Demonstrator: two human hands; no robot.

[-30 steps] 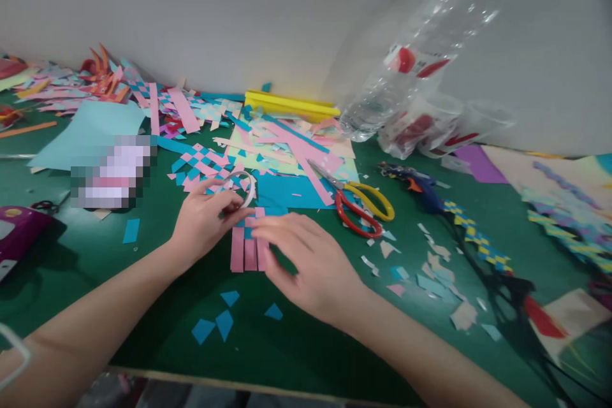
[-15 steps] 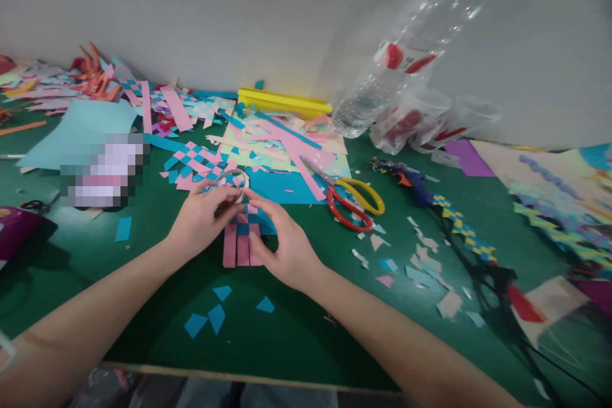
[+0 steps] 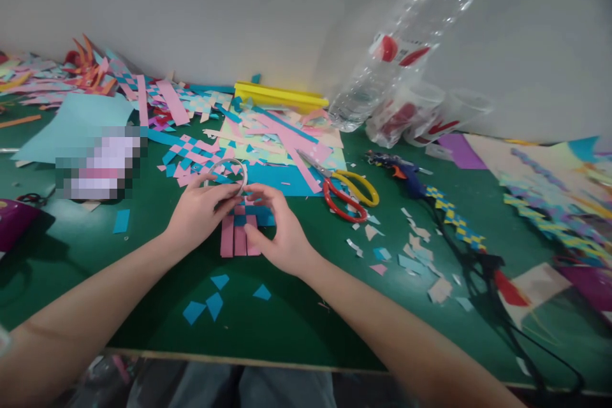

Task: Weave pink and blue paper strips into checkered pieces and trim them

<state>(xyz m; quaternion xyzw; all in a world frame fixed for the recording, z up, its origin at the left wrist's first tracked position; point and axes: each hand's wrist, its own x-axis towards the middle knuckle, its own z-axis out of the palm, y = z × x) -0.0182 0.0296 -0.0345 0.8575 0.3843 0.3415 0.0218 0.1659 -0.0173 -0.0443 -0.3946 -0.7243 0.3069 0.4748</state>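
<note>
My left hand [image 3: 198,207] grips a roll of tape [image 3: 245,173], a thin pale ring standing tilted above the table. At the ring's near right side are the fingertips of my right hand [image 3: 282,229], curled with thumb and forefinger apart; whether they touch a loose tape end I cannot make out. Below both hands lies a small weave of pink and blue paper strips [image 3: 234,239], its pink ends pointing toward me. My right thumb rests at its right strip, and the upper part is partly hidden by my fingers.
Red-and-yellow-handled scissors [image 3: 347,194] lie right of my hands. Further right are a glue gun [image 3: 406,178] with its cord and paper scraps [image 3: 421,255]. A plastic bottle [image 3: 382,64] and cups [image 3: 430,115] stand at the wall. Blue scraps [image 3: 214,305] lie near the front edge.
The whole view has shifted slightly, so things sit a little higher and further left. The tape roll stays in my left hand; my right forefinger has bent a little more.
</note>
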